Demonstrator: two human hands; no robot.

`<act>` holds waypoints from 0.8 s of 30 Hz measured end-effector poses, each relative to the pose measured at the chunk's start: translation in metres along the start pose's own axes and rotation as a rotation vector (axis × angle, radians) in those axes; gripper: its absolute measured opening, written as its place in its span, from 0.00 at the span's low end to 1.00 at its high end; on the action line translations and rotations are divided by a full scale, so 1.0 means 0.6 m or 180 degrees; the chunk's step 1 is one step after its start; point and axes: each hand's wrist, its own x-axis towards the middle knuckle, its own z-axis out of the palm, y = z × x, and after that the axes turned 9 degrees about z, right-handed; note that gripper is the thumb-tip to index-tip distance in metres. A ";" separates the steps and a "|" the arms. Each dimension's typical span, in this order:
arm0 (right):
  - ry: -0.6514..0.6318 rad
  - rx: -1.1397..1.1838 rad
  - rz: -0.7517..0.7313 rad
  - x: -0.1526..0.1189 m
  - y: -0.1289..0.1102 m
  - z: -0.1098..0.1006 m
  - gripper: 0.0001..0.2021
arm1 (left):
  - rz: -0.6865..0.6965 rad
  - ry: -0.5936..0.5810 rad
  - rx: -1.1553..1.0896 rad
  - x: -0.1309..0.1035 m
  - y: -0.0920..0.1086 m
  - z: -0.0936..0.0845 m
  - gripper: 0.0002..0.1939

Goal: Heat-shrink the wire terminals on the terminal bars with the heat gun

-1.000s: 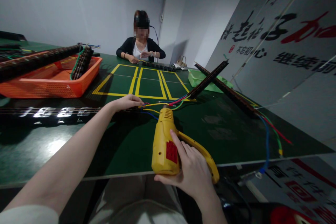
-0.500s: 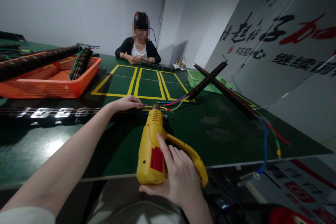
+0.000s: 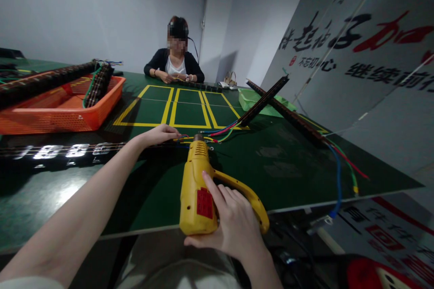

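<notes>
Yellow heat gun [image 3: 195, 189] is being grasped around body by right hand [image 3: 235, 219], above near edge of green table [image 3: 244, 180]; metal nozzle [image 3: 198, 137] is being held right at loose coloured wires [image 3: 213, 140]. Left hand [image 3: 158, 135] is being kept at wires' left end, beside long black strip [image 3: 76, 151]; whether anything is being pinched there cannot be told. Dark strip bundles [image 3: 99, 86] are being held in orange basket [image 3: 64, 119], at left. Across table, co-worker [image 3: 174, 65] is being seen seated.
</notes>
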 end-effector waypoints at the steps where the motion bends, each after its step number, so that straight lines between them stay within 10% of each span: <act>1: 0.0042 -0.0037 0.0037 -0.002 0.009 -0.002 0.60 | 0.0020 0.0000 0.0012 0.001 0.001 0.000 0.27; 15: 0.0130 -0.0379 0.0500 -0.022 0.090 -0.028 0.56 | -0.0276 -0.0274 0.2107 -0.122 0.001 -0.043 0.33; 24: -0.0361 0.0031 0.0379 0.003 0.064 -0.036 0.60 | 0.0375 0.0592 0.2414 -0.079 0.041 -0.044 0.32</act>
